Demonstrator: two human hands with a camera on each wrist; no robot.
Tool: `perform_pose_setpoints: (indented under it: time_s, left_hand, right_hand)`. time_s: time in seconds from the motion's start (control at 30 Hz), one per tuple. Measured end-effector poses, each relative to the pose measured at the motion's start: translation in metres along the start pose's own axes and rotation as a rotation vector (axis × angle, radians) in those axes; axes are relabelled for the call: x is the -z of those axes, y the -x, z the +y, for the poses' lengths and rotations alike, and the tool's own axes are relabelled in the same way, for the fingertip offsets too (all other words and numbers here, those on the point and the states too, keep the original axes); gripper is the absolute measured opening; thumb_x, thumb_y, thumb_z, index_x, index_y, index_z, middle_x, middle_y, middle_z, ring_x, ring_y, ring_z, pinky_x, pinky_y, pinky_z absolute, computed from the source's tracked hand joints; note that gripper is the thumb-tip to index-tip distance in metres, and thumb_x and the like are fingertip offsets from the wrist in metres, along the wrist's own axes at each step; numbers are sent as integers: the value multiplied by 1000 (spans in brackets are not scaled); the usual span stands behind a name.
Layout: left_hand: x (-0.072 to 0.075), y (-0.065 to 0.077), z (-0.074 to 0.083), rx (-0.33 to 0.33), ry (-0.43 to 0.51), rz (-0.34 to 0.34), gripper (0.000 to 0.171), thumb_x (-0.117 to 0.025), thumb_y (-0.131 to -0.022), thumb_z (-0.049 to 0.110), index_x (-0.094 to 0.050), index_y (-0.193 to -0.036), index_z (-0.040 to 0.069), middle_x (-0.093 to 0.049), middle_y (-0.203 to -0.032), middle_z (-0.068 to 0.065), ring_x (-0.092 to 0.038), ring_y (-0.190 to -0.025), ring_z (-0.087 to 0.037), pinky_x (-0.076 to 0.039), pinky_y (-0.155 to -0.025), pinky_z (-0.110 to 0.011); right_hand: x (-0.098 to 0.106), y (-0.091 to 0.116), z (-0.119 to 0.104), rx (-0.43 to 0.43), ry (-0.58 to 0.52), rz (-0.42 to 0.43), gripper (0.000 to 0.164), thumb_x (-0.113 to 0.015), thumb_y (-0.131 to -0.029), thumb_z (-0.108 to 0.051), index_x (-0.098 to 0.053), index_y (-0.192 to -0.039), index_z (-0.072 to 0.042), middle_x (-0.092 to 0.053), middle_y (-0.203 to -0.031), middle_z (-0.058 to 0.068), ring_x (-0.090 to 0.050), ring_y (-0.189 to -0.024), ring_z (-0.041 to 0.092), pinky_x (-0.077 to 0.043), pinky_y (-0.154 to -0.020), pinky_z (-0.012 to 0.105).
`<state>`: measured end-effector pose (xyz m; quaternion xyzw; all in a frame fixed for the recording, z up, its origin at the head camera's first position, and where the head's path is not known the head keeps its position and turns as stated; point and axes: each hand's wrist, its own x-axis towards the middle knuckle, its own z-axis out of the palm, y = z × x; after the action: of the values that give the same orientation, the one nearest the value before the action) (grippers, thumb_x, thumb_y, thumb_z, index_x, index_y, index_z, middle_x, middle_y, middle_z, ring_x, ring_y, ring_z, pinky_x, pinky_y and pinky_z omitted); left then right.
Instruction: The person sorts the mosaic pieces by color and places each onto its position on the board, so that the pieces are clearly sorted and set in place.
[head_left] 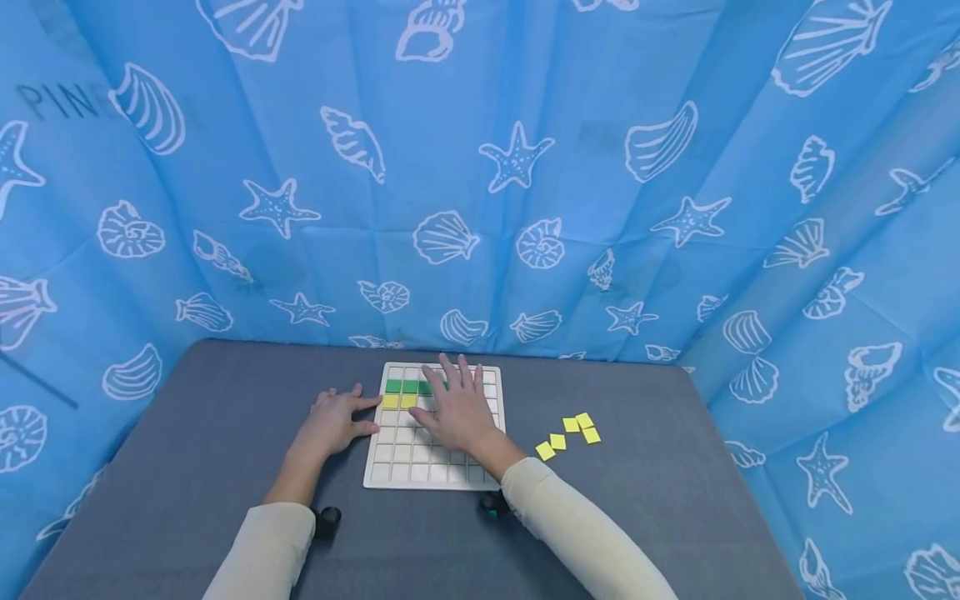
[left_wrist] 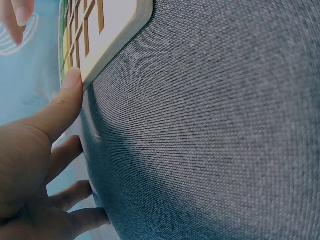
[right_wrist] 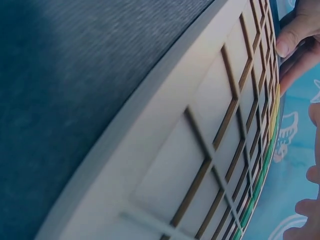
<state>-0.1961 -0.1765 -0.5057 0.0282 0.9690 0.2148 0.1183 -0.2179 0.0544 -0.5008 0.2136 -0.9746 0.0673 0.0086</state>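
Observation:
A white grid board [head_left: 378,483] with raised square dividers lies on the grey table. Green square tiles [head_left: 393,387] run along one row near its far side, partly covered by my right hand. Two yellow square tiles [head_left: 399,402] sit in the row below, at the left. My left hand [head_left: 332,423] rests at the board's left edge; in the left wrist view its thumb [left_wrist: 71,80] touches the rim, other fingers spread on the cloth. My right hand [head_left: 462,417] hovers over the board's middle with fingers spread, its thumb near the second yellow tile. Nothing shows in its grasp.
Several loose yellow tiles [head_left: 558,442] lie on the grey table [head_left: 645,500] to the right of the board. A blue curtain [head_left: 465,283] with white shell prints hangs behind the table and along its sides. Dark wrist devices [head_left: 327,521] show beneath both sleeves.

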Motion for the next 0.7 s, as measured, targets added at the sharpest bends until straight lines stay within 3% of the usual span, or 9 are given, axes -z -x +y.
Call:
perform_pose_setpoints:
  time_s: [0.7]
  left_hand:
    - [-2, 1, 2, 12, 3, 5, 61, -76, -91, 34, -56, -148, 24, -34, -163, -21, -19, -150, -60, -23, -117, -75]
  right_hand:
    - [-1, 23, 39, -22, 35, 1, 85, -39, -97, -75, -18, -165, -30, -10, -174, 15, -8, -159, 48, -12, -125, 70]
